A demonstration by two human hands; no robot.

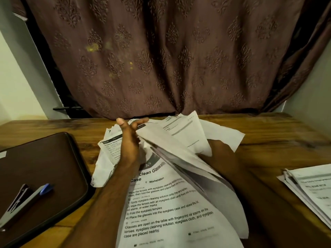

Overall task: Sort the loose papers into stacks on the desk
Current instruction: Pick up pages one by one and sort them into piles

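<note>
Behind the wooden surface [268,133] hangs a brown curtain [161,51]. On the left lies a dark case [44,167] with a pen [26,203] on it.

The loose papers [170,203] are in the middle, a crumpled bundle between both hands. Its long axis runs from the person toward the curtain, leaning a little to the right, and the printed top sheet reads toward the person. The left hand [128,142] is over the far left part of the bundle, its fingers [141,121] nearly straight and holding nothing. The right hand [220,153] is under the sheets; it seems to hold them from below, but its fingers are hidden, so I cannot tell. A finished stack [311,190] lies at the right edge, nearer to the right hand, well apart from the bundle.
</note>
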